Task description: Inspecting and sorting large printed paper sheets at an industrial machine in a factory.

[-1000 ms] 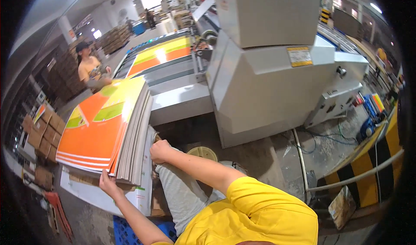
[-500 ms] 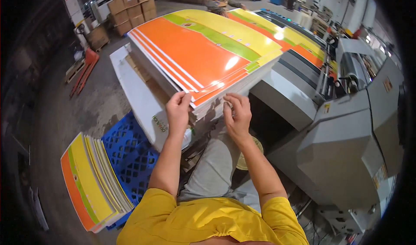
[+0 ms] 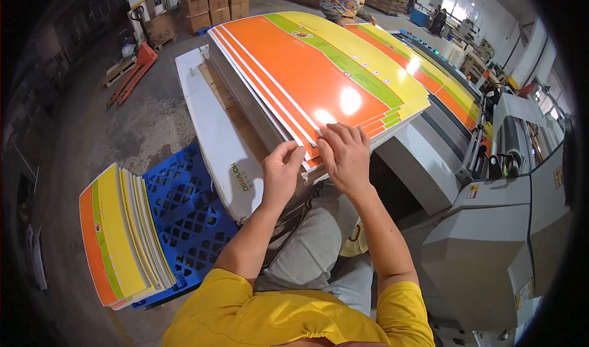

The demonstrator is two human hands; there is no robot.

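Note:
A tall stack of glossy printed sheets (image 3: 276,65), orange, green and yellow, stands in front of me. The top few sheets are slightly fanned, so their white borders show along the left and near edges. At the near-left corner, my left hand (image 3: 282,172) pinches the sheet edge between thumb and fingertips. Just right of it, my right hand (image 3: 348,160) has its bent fingers laid over the near edge of the top sheet, thumb against the edge. How many sheets lie in either grasp is hidden by the fingers.
A grey machine (image 3: 478,230) with rollers is close on my right. More printed sheets (image 3: 442,83) lie on its bed. At lower left, a smaller printed stack (image 3: 113,236) rests on a blue pallet (image 3: 190,224). Beyond are a person (image 3: 345,0), an orange pallet jack (image 3: 138,71) and cartons (image 3: 218,3).
My right hand has moved from beside the stack's front face up onto the top sheet's near edge. My left hand stays at the corner. The view has shifted slightly.

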